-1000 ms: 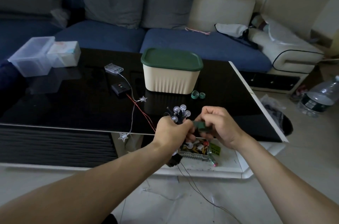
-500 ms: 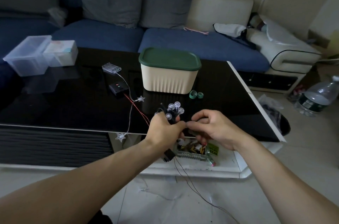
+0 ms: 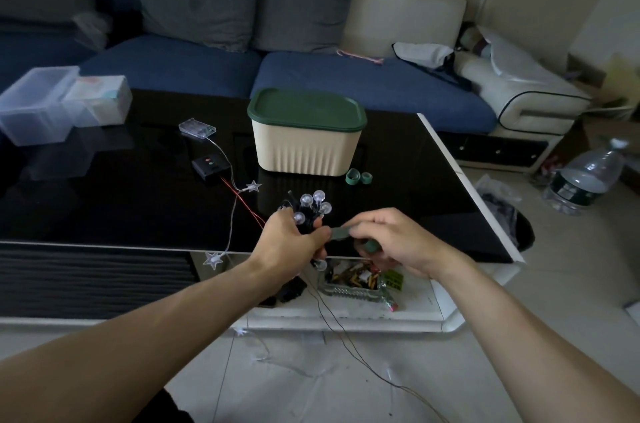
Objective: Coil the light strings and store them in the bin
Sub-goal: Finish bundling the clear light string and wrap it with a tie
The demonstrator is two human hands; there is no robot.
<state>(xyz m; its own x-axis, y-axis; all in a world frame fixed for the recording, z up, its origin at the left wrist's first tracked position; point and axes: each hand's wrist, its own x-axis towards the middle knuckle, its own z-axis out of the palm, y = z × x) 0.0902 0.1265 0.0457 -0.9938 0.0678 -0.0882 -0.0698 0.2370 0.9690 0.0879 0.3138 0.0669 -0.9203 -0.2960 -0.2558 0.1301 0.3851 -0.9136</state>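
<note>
A clear plastic box [image 3: 36, 103] and a pale tissue pack [image 3: 100, 98] are sitting at the far left of the black glass table [image 3: 121, 200]. Further right, a clear battery case [image 3: 196, 128] and a black controller box [image 3: 211, 168] are lying on the glass, and a thin wire with star lights [image 3: 252, 186] is trailing from them over the near table edge, where another star is hanging just below the rim.

The left hand [image 3: 291, 242] is closing around a coiled bundle of globe lights [image 3: 311, 211] — the clear bulbs are sticking up above the fist, and a dark wire from the bundle is running down to the floor. Behind it the cream bin [image 3: 304, 152] is standing on the table with its green lid [image 3: 306, 109] on. Two green tape rolls [image 3: 358, 176] are lying just beside the bin's right corner.

The right hand [image 3: 394, 242] is pinching a green strip of tape [image 3: 341, 233] between thumb and fingers, its free end touching the left hand's thumb — a small green roll is showing under the fingers. Below the hands a glass tray [image 3: 356, 287] of small items is resting on the lower white shelf. A water bottle [image 3: 585, 176] is lying on the floor at far right.
</note>
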